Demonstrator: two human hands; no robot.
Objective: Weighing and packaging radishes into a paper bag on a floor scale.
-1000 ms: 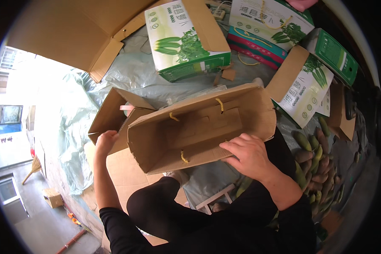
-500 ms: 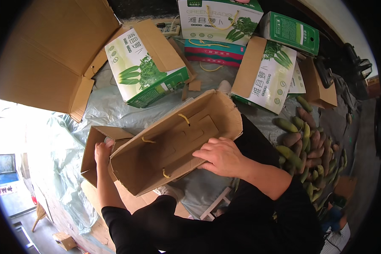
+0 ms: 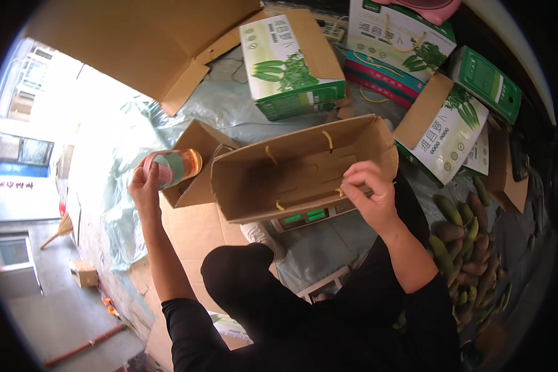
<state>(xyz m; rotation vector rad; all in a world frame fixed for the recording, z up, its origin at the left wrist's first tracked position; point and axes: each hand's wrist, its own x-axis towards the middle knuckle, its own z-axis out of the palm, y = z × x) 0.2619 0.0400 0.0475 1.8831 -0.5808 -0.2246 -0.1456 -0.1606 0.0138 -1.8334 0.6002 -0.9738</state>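
My left hand [image 3: 146, 189] is wrapped around a clear cylindrical drink bottle [image 3: 175, 167] with a teal band and amber contents at one end. It is held up over a small open cardboard box [image 3: 195, 146]. A long open cardboard box [image 3: 304, 133] with yellow cord loops in its walls lies before me. My right hand [image 3: 372, 192] hovers at that box's right end, thumb and fingers curled but apart, and nothing shows between them. A cord loop [image 3: 339, 192] is close to its fingertips. Under the box's near side a scale [image 3: 304, 217] shows a lit green display.
Printed white-and-green cartons [image 3: 291, 68] stand at the back, with another one [image 3: 446, 124] at the right. Green radishes [image 3: 465, 248] are heaped at right. A large cardboard box [image 3: 142, 43] fills the back left. Plastic sheeting [image 3: 133, 180] covers the ground; a broom [image 3: 59, 229] stands far left.
My left hand has lifted the bottle from the small box. My right hand has come off the long box's near wall. The view has shifted, and the scale now shows under the long box.
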